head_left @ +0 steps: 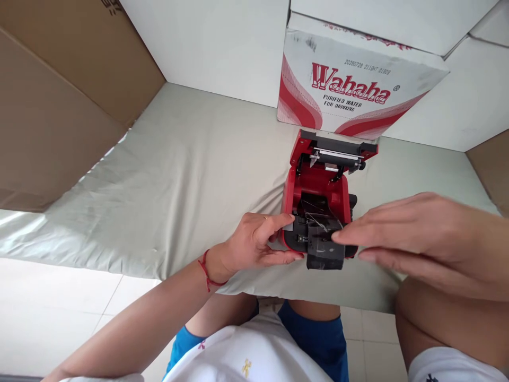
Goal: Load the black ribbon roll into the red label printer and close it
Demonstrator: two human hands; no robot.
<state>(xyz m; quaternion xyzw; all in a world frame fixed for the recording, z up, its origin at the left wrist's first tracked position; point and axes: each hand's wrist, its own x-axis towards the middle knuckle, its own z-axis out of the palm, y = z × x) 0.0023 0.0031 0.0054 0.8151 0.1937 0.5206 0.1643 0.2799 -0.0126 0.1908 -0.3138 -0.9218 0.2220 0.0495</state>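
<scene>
On cloth (214,154) before a carton (350,74), we have the opened printer (318,180). Our left hand (250,241) clasps its front corner between spread fingers; our right hand (417,239), fingers pressed together, thumb apart, touches the black strip (325,250).

The device (318,183) looks smooth, glossy plastic (the creased cloth (194,170), matt).

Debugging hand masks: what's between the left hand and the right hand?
In the head view, the open red device, with a black strip hanging over its near edge, lies between the left hand and the right hand.
</scene>
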